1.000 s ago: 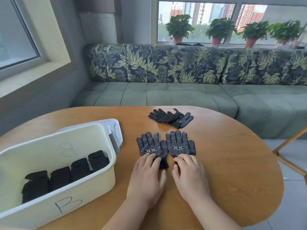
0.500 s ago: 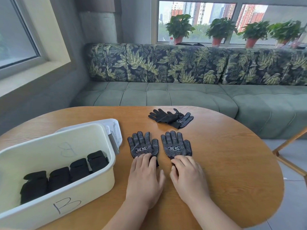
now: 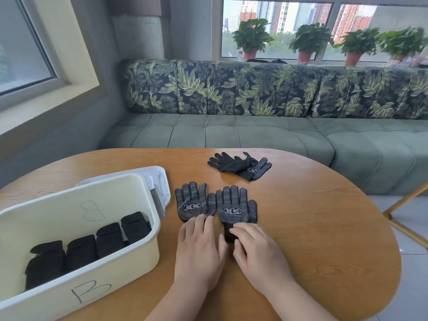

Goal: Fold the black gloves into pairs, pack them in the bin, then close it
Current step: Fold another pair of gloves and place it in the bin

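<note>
Gloves lie flat at the centre of the wooden table (image 3: 312,228): two dotted black ones side by side, fingers pointing to twelve o'clock, each with a white printed label on the palm. The left glove (image 3: 193,202) and the right glove (image 3: 236,206) touch along their inner edges. The left hand (image 3: 199,249) rests palm down at six o'clock of the left glove, its fingers straight and close together, with the fingertips pressing on the glove's lower palm and covering its cuff. The right hand (image 3: 257,247) lies at six o'clock of the right glove, fingers slightly curled and laid over the black cuff; whether it pinches the cuff or only presses on it cannot be told.

At twelve to one o'clock from these, near the table's far edge, a loose pair of gloves (image 3: 240,165) lies crumpled, one overlapping the other. At nine o'clock stands the cream bin (image 3: 129,258), open, marked with a handwritten B on its front wall. Four folded glove bundles (image 3: 92,251) sit in a row along its floor. The white lid (image 3: 159,179) lies behind the bin at its far right corner, partly hidden by it.
</note>
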